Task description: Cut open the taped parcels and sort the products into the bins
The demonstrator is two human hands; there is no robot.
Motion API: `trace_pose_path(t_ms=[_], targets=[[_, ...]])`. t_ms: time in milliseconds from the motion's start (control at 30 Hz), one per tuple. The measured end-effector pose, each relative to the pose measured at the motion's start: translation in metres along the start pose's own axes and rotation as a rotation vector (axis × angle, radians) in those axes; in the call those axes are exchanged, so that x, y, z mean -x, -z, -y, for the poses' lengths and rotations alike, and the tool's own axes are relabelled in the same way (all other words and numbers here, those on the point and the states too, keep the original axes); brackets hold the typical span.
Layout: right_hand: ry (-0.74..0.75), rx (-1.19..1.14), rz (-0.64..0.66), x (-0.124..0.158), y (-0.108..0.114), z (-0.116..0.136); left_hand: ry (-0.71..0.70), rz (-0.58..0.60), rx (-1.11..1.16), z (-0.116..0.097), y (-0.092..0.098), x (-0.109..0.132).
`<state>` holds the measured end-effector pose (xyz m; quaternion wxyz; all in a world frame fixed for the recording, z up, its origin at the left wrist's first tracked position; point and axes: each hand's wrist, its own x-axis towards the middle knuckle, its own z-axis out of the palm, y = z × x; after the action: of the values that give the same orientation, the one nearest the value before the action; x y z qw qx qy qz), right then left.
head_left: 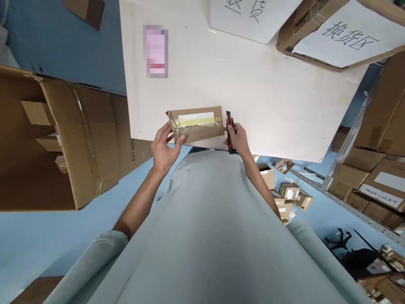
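Note:
A small brown cardboard box (202,134) lies at the near edge of the white table, its top covered with clear tape over a white and yellow label (196,120). My left hand (165,148) grips the box's left end, thumb on the near side and fingers round the far side. Wrapped in my right hand (239,138) is a red and black box cutter (230,122), its tip pointing away from me. That hand is just off the box's right end; whether its fingertips touch the cardboard, I cannot tell.
A pinkish, blurred-out item (156,51) lies at the table's far left. White bin (249,21) and labelled carton (341,38) stand at the back right. A large open carton (91,139) holding small boxes is left of the table. Several boxes (288,192) lie on the floor at right, near shelving (348,143).

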<state>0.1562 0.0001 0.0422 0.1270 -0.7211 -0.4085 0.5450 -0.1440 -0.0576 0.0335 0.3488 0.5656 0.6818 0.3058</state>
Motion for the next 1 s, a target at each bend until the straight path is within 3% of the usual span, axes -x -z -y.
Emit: trace_pose_path(t_ms=[133, 267, 433, 567, 700, 1000], targets=[[0.019, 0.089, -0.106, 0.014, -0.006, -0.001, 0.099, 0.016, 0.121, 0.009, -0.015, -0.016], [-0.012, 0.220, -0.187, 0.034, 0.015, -0.007, 0.117, 0.105, 0.259, 0.015, -0.049, -0.036], [0.059, 0.707, -0.300, 0.061, 0.042, 0.016, 0.188, 0.148, 0.285, 0.001, -0.086, -0.052], [0.209, 0.976, -0.087, 0.068, 0.039, 0.058, 0.149, 0.179, 0.302, -0.006, -0.091, -0.057], [0.274, 1.207, 0.131, 0.056, 0.023, 0.091, 0.060, 0.225, 0.295, -0.006, -0.085, -0.056], [0.371, 1.423, 0.310, 0.024, 0.001, 0.107, 0.019, 0.205, 0.306, -0.002, -0.086, -0.057]])
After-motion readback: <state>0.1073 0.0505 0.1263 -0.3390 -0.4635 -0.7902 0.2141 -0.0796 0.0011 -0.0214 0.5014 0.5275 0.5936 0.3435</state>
